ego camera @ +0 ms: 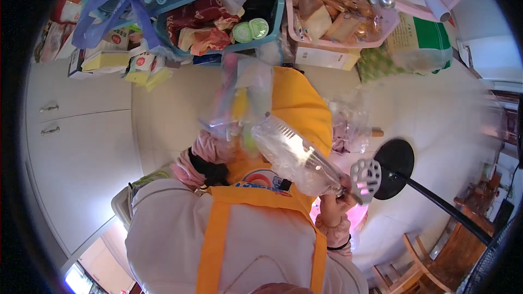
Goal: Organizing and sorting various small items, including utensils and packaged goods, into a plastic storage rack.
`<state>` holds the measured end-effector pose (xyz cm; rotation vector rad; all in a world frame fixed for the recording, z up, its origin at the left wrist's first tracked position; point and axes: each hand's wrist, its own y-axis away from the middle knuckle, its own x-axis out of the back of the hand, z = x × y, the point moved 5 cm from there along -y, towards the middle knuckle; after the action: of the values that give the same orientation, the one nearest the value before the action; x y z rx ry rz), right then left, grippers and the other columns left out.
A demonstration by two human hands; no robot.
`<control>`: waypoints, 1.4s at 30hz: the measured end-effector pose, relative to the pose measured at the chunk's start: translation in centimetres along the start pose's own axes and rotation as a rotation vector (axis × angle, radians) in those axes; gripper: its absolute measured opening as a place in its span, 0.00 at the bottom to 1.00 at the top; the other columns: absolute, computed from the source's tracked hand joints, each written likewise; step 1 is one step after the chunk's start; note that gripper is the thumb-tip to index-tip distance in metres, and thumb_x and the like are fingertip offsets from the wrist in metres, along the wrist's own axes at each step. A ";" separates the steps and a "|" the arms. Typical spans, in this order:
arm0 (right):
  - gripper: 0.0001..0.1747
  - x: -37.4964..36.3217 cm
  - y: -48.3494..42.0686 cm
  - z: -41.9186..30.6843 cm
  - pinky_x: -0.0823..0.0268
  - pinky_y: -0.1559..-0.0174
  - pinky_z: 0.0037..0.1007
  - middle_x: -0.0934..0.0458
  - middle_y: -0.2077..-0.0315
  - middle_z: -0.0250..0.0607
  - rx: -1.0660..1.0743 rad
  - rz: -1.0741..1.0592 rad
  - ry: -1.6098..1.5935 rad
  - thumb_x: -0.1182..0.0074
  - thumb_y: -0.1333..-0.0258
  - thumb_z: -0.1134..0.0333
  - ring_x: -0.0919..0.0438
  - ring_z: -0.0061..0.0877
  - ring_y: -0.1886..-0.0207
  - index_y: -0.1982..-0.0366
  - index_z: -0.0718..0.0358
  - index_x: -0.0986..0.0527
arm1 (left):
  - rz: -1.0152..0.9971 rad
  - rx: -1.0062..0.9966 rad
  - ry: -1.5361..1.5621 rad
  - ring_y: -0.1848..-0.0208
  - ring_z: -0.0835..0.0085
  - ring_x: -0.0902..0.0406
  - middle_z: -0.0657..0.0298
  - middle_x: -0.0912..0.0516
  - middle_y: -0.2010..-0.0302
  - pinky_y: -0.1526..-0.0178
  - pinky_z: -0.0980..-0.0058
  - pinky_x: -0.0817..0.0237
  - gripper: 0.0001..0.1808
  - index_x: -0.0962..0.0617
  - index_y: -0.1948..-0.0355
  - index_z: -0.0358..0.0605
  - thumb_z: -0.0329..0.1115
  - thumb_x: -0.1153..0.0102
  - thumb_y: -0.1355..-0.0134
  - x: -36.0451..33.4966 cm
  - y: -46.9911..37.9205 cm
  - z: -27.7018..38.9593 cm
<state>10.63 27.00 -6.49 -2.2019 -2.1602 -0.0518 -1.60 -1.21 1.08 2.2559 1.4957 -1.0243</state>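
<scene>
My right hand [341, 198] is closed around the gathered end of a clear plastic bag [292, 153]. The bag slants up and left across my orange apron [300, 98], with comb-like ridges along its far end. Right beside those fingers is a grey paw-shaped piece with holes [365, 181]; whether the hand grips it too is unclear. My left hand [231, 132] is blurred and mostly hidden at a clear zip bag [239, 98] with pink, yellow and green things inside. I cannot tell how its fingers sit.
A teal basket [279, 20] and a pink basket [292, 14], both filled, stand ahead by boxes and packets. A crumpled clear bag [351, 126] lies on the floor. To the right are a black round stand base [394, 155] with a pole and a wooden chair [421, 261]; cabinets [81, 163] line the left.
</scene>
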 end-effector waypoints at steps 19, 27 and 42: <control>0.22 -4.1 -4.1 -2.5 0.31 0.68 0.21 0.23 0.62 0.41 -0.113 -0.008 -0.316 0.33 0.51 0.69 0.23 0.22 0.67 0.57 0.64 0.31 | 0.838 -0.524 -1.039 0.59 0.73 0.22 0.62 0.20 0.60 0.55 0.72 0.30 0.34 0.23 0.56 0.47 0.68 0.48 0.44 8.0 6.0 9.1; 0.23 -4.9 -5.1 -2.9 0.30 0.65 0.23 0.23 0.64 0.40 -0.174 -0.006 -0.415 0.33 0.52 0.70 0.24 0.21 0.68 0.57 0.69 0.30 | 0.842 -0.299 -1.089 0.46 0.67 0.29 0.59 0.28 0.46 0.43 0.67 0.38 0.35 0.33 0.43 0.45 0.62 0.50 0.40 14.7 16.0 18.6; 0.26 -5.7 -6.0 -3.4 0.35 0.79 0.14 0.22 0.63 0.37 -0.160 -0.013 -0.481 0.34 0.50 0.65 0.24 0.18 0.72 0.51 0.61 0.32 | 0.719 0.283 -1.760 0.42 0.72 0.31 0.61 0.27 0.42 0.39 0.73 0.41 0.39 0.34 0.37 0.39 0.40 0.31 0.47 10.9 11.0 14.9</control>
<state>4.57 21.16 -3.36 -2.4971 -2.4787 0.3529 4.33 -6.61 -18.87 0.8613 -0.1926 -1.9745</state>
